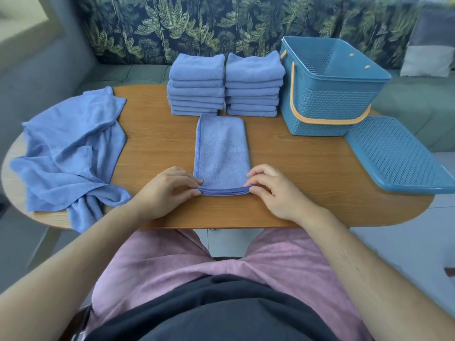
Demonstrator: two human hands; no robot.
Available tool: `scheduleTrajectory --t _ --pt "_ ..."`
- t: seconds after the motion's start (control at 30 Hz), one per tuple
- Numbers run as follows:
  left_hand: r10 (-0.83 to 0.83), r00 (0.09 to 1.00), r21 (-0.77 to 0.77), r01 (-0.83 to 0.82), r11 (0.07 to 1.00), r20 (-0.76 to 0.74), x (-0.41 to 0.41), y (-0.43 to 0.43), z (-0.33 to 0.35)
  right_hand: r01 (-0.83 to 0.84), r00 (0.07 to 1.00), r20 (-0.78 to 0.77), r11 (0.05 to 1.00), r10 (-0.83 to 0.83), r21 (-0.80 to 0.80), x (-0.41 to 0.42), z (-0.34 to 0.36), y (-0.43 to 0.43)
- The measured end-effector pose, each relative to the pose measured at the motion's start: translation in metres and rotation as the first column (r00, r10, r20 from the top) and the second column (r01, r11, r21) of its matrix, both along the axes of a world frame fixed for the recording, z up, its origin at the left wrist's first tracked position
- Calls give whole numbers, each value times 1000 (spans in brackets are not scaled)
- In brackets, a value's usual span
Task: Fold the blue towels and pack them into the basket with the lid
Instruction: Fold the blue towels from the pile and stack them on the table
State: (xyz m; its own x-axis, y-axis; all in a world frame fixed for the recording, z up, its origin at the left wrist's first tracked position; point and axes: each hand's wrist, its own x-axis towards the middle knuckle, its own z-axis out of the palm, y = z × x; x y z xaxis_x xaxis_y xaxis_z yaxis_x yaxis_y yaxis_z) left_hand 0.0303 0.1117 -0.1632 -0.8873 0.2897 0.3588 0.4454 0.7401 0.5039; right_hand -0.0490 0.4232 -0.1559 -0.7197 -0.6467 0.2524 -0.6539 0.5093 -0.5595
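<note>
Left hand (pixel 167 190) and right hand (pixel 273 190) each pinch a near corner of the folded towel (pixel 221 153); basket (pixel 327 102) sits at two o'clock.

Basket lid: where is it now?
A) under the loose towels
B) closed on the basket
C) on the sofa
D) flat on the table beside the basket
D: the lid lies flat on the table, to the right of the basket and nearer the person. The basket stands open.
</note>
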Motion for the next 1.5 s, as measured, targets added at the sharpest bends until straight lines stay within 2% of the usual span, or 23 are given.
scheduleTrajectory --t 0.07,0.17,0.27,0.37,0.6,0.73,0.8,0.93,1.0,1.07,1.1,1.17,1.23,1.33,1.43,1.5 --pt "70 995 56 -74 996 76 7 3 7 14 998 56 998 -11 -56 7 9 -2" --pt "127 969 229 -175 958 212 18 7 22 61 990 135 989 -42 -136 21 30 -3" --pt "82 973 414 -166 895 214 17 12 41 61 984 179 962 -13 -265 26 51 -6" --pt "51 975 567 -167 807 214 3 14 55 80 978 210 954 -18 -290 13 68 -13" --pt "234 941 451 -324 831 244 -64 15 73 194 936 335 952 -108 -237 -52 81 -39" --pt "312 905 393 -409 824 288 -105 12 72 282 875 455 939 -166 -198 -89 76 -58" --pt "339 884 363 -445 818 321 -124 9 65 310 859 467 939 -210 -148 -104 70 -67" --pt "413 830 255 -521 815 374 -151 1 41 330 855 422 944 -303 8 -126 45 -79" --pt "488 837 154 -531 833 246 -149 3 33 335 861 377 938 -342 87 -127 33 -81" --pt "491 870 25 -493 870 53 -140 15 31 366 894 229 922 -385 122 -122 29 -84" --pt "459 888 -25 -459 888 13 -135 23 30 384 913 108 917 -394 104 -115 29 -87" --pt "409 912 -112 -403 908 38 -125 36 23 378 925 -72 922 -373 83 -100 30 -96" --pt "400 907 -154 -380 912 134 -119 39 11 337 941 -73 919 -329 206 -86 23 -102" --pt "482 829 -172 -450 876 285 -115 35 -3 349 919 57 873 -390 341 -76 2 -98" --pt "613 744 -192 -582 790 268 -111 43 -6 439 867 77 829 -492 347 -70 -7 -99" --pt "638 741 -189 -609 770 210 -108 50 -7 472 859 41 820 -511 325 -65 -8 -105"
